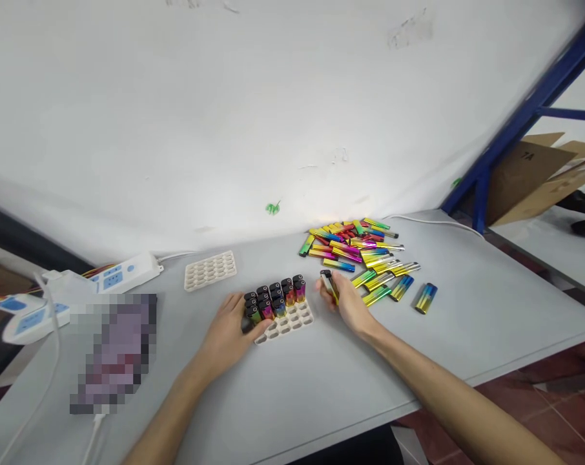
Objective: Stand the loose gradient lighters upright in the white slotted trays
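A pale tray with rows of holes lies on the grey table in front of me. Several lighters with black tops stand upright in its back and left holes, while front holes show bare. My left hand is closed about the tray's left end, thumb along the front edge and fingers behind. To the right of the tray, my right hand grips one lighter, its dark top pointing up and its lower part partly hidden by the fingers. Beyond that hand lies a loose pile of shiny multicoloured lighters.
A second holed tray lies at the back left. A power strip with cables and a blurred-out device are on the left. One lighter lies apart at right. White wall behind; blue frame and cardboard boxes at right.
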{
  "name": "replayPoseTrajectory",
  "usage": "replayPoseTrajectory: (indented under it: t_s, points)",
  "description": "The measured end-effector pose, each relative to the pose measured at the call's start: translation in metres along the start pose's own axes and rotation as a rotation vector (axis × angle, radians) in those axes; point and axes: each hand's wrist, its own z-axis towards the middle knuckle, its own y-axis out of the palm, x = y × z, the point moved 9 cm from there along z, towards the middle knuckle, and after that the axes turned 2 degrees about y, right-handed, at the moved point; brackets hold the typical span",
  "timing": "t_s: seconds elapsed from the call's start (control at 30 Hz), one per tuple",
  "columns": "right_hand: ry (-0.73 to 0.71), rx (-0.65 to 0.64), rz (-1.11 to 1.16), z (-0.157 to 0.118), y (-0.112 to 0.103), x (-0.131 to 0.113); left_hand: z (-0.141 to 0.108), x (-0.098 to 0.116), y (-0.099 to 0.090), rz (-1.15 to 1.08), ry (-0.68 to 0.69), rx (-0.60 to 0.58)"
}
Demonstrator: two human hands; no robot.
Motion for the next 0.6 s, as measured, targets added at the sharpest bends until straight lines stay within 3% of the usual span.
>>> replayPoseTrajectory:
  t_s: [0.17,0.37,0.6]
  points:
    - [-0.079,-0.056,-0.060,-0.009,0.003,-0.027,-0.001,0.000,0.001,-0.004,0.016,0.002]
    - [-0.200,-0.059,-0.006,-0.016,0.008,-0.037,-0.001,-0.001,0.001,-0.012,0.018,0.000]
    - [-0.473,0.078,-0.280,-0.029,0.026,-0.045,0.000,0.000,0.002,-0.012,0.045,0.014]
